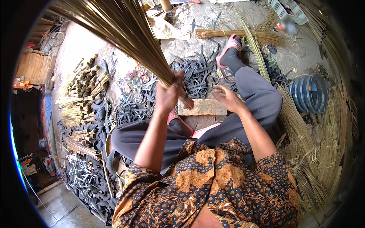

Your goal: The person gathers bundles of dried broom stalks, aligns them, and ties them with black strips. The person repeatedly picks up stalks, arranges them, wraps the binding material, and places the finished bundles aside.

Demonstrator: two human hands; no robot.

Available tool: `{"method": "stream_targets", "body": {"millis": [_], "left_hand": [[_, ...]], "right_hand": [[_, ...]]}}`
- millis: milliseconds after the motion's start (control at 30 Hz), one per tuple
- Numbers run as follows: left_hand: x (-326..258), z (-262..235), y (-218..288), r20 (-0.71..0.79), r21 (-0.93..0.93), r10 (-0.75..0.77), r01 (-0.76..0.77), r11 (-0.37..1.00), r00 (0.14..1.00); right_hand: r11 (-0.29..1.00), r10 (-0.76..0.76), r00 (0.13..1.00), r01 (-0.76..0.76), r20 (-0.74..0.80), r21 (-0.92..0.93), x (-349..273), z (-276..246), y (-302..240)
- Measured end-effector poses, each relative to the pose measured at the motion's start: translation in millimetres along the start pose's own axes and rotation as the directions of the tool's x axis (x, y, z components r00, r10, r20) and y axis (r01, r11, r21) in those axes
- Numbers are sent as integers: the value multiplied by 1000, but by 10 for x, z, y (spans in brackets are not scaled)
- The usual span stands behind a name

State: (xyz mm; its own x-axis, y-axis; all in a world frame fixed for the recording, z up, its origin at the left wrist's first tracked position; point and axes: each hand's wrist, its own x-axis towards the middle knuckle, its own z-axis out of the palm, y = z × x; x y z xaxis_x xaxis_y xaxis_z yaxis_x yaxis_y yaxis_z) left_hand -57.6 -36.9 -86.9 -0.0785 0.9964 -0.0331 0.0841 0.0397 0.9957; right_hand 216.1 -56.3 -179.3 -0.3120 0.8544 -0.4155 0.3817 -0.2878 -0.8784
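Note:
My left hand [169,92] is wrapped round the lower end of a large bundle of thin brown sticks [131,41], like a stick broom. The bundle slants up to the far left, and its sticks fan out toward the top edge. Its short butt end [188,102] pokes out below the fist, over a worn wooden block [203,108]. My right hand [229,98] hovers at the right end of that block, with fingers loosely curled, apart and holding nothing. Between my legs and beyond the block lies a tangle of black rubber-like strips [195,70].
Small tied stick bundles [89,81] are heaped at the left. Long bundles [308,152] lie on the right, beside a clear bluish ribbed plastic container [310,93]. Another tied bundle [235,35] rests across the floor ahead, and a pale crate [291,10] stands at the far right.

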Motion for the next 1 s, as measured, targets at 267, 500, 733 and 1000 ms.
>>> {"method": "stream_targets", "body": {"millis": [267,500,733,1000], "left_hand": [[-112,179,-1412,-190,-33,33,-40,999,981],[-403,300,-1784,-76,-48,-392,389,920,917],[28,-553,-493,-277,196,-63,121,973,959],[95,-4359,1437,-967,-9,-15,25,1000,255]], "right_hand": [[977,3,991,25,-131,210,99,91,623],[994,66,994,-58,-83,92,20,96,654],[970,188,982,-190,-28,-151,60,-24,749],[968,190,981,-195,-47,-159,64,-41,836]]}}
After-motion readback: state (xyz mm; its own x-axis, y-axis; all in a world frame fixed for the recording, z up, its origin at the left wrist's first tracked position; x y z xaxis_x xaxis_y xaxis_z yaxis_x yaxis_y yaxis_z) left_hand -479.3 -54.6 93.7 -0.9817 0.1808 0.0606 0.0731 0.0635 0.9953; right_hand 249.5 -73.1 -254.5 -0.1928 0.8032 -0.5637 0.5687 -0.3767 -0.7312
